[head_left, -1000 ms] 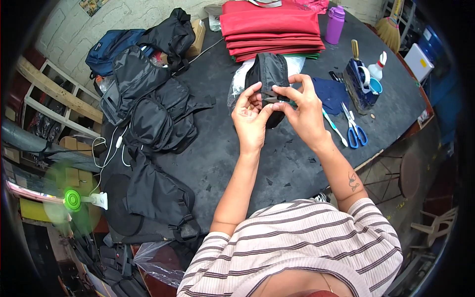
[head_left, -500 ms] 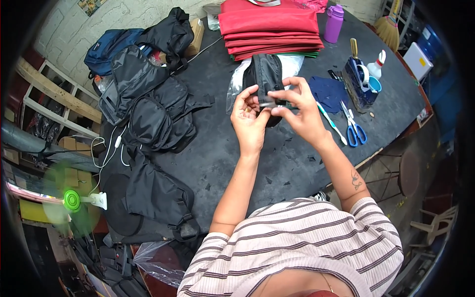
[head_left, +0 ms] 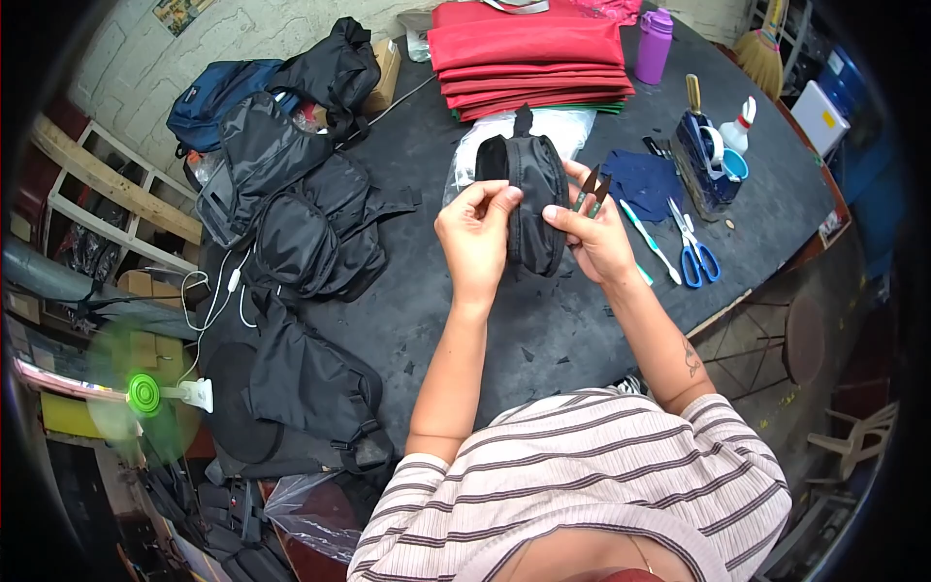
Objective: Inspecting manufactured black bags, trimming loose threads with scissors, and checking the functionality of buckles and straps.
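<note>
I am pinching the black pouch [head_left: 533, 204] at its left edge with the left hand [head_left: 475, 241] and clamping its right side with the right hand [head_left: 603, 244], snips [head_left: 600, 191] included, the pouch's long axis running near-to-far between them above the worktop [head_left: 543, 325].

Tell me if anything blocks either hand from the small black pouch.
Nothing visible does: the left hand pinches the black pouch on the left, and the right hand holds its right side. The snips in that hand jut out beside the pouch.
</note>
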The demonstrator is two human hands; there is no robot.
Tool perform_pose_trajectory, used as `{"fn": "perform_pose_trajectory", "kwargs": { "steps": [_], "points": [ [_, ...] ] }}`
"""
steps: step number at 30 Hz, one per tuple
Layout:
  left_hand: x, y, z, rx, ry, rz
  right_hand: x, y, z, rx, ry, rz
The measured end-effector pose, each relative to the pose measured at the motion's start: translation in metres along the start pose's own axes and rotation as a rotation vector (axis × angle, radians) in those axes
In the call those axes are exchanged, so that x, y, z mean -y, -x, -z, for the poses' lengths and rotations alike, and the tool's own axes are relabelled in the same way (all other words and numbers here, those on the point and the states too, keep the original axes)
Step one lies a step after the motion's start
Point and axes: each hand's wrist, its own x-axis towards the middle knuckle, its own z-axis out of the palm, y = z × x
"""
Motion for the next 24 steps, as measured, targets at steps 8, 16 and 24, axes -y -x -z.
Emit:
{"fn": "perform_pose_trajectory", "kwargs": {
  "steps": [8,16,24],
  "points": [
    [-0.005,0.000,0.006,0.050,0.062,-0.041,0.001,0.001,-0.002,0.008,0.167,0.070],
    [0.004,-0.001,0.003,0.043,0.330,0.014,0.019,0.005,-0.015,-0.158,1.395,0.793],
    [0.008,0.004,0.002,0.074,0.385,0.046,0.013,-0.001,-0.012,-0.166,1.318,0.839]
  ]
}}
